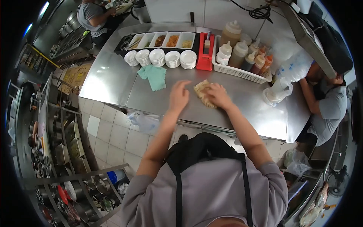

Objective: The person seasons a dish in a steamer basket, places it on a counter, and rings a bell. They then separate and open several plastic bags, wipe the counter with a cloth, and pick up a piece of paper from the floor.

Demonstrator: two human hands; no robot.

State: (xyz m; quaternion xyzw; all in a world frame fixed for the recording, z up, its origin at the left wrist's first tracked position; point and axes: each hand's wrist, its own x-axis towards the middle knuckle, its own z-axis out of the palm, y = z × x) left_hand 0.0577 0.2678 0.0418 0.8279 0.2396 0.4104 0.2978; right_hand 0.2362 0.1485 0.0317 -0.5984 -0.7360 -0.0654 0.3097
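A crumpled beige cloth lies on the steel counter in front of me. My right hand is on the cloth's right side, its fingers curled down into the fabric and partly hidden. To the left of the cloth, my left hand hovers near the counter, slightly blurred. Its fingers are apart and nothing is in them. A folded green cloth rests farther left, by several stacks of small white dishes.
Behind the dishes stands a row of food trays, with a red holder beside it. A white basket carries several sauce bottles. One person is at the right end; another works at the far left. Shelves flank the tiled floor.
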